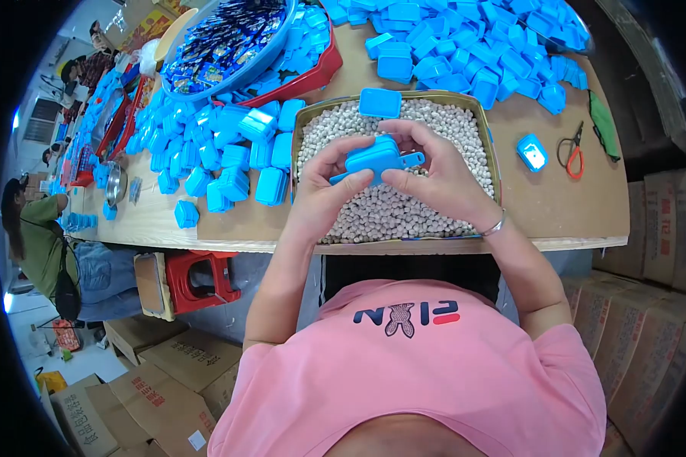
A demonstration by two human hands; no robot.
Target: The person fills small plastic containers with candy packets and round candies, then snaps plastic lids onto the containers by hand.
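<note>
Both hands grip a small blue plastic box (375, 156) with a looped tab on its right side. My left hand (329, 183) wraps round its left end, thumb along the near edge. On the other side, my right hand (442, 179) pinches it between thumb and fingers, close to the tab. Below them lies a wide shallow tin (489, 137) full of small whitish round pieces (396, 217), which look like candies or beans. An open blue box part (379, 103) rests at the tin's far edge.
Closed blue boxes (235, 183) are heaped on the left, open box parts (472, 46) at the back right. A basin (177, 93) of blue packets stands at the back. Scissors (573, 156) and one blue box (532, 152) lie right. A person (42, 236) stands far left.
</note>
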